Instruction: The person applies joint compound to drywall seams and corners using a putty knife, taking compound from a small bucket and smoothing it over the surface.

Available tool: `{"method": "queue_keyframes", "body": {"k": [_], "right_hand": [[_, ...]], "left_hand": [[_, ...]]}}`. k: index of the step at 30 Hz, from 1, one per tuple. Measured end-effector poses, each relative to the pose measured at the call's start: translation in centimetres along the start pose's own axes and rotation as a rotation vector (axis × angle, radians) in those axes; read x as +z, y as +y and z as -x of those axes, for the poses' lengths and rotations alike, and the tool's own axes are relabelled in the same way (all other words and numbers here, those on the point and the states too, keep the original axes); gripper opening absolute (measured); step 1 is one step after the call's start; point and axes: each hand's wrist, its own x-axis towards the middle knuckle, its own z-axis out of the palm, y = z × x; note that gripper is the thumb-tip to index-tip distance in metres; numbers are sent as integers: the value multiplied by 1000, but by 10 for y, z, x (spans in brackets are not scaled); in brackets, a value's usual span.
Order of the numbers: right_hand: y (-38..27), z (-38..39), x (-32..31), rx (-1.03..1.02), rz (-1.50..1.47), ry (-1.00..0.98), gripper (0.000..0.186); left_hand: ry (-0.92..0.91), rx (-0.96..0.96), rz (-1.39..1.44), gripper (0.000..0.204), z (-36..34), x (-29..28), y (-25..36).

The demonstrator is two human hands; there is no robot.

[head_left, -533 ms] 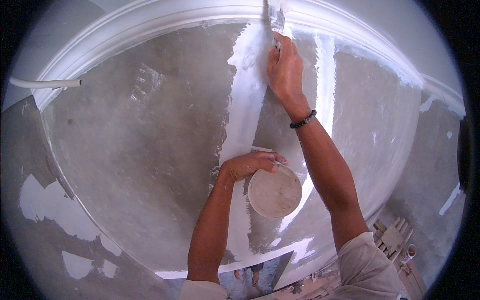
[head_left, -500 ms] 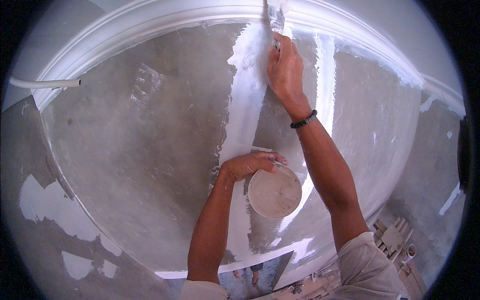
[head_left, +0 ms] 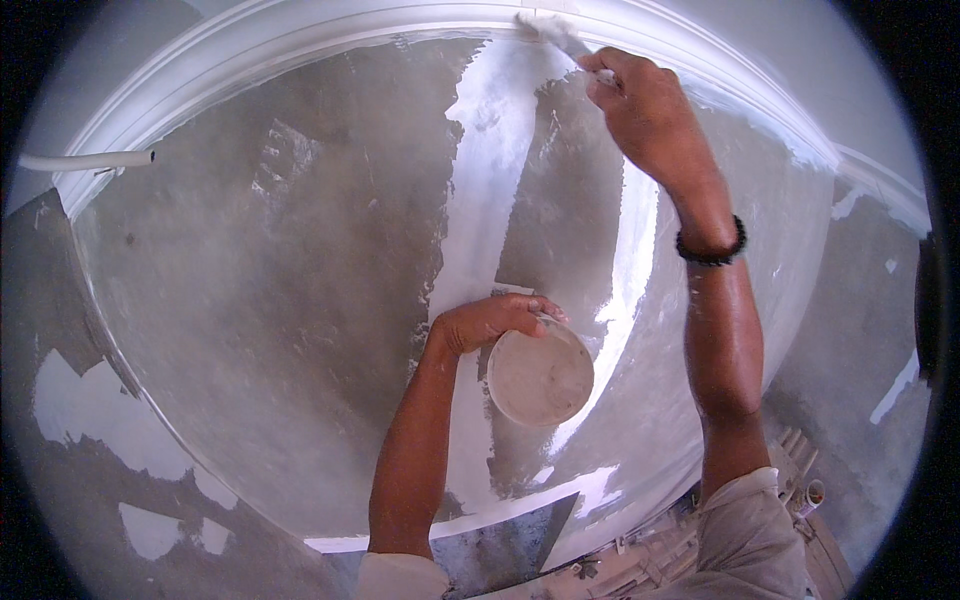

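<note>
My right hand (head_left: 645, 120) grips a putty knife (head_left: 560, 40), its blade angled up to the left against the white crown moulding (head_left: 300, 30). Beneath the blade runs a broad band of white filler (head_left: 480, 130) down the grey curved surface (head_left: 280, 260), with a second, narrower white strip under my right wrist. My left hand (head_left: 485, 325) is lower, near the middle, fingers curled over the edge of a round, pale container (head_left: 540, 385), which overlaps the lower part of the broad band.
A white pipe (head_left: 95, 160) juts in at the left. Adjoining grey walls (head_left: 55, 290) carry white patches. Below at right lie wooden boards (head_left: 825, 550), stacked pieces and a small cylindrical bucket (head_left: 810, 496). A dark shape (head_left: 924, 300) stands at the far right edge.
My right hand and forearm have swung right, tilting the knife from upright to diagonal. My left hand and container have shifted slightly up-left. The person's legs seen at the bottom are no longer visible.
</note>
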Motion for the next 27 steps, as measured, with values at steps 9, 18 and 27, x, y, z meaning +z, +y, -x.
{"method": "queue_keyframes", "body": {"k": [9,18,27], "right_hand": [[5,-4,44,-38,-141,304,29],[0,3,6,-84,-62,60,28],[15,-6,21,21,-59,178,28]], "left_hand": [[9,4,3,52,-4,1,1],[36,-25,86,53,-1,2,-1],[14,1,86,54,-5,1,1]]}}
